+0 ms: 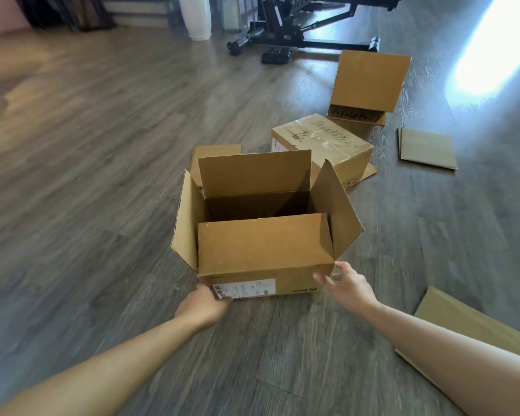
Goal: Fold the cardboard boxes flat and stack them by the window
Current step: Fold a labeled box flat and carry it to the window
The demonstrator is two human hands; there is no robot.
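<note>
The nearest open box stands upright on the floor, all four flaps raised, a white label on its front. Behind it sits a taped-shut box with scrawled writing, then a third box tipped on its side, flap up. Flat cardboard pieces lie at the right.

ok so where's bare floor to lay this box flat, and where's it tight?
Bare floor: the wide stretch left of the open box, and the near strip between the forearms. Tight: behind and to the right, where the taped box, the tipped box, the flat sheet and the flat piece by the right forearm leave only narrow lanes.
</note>
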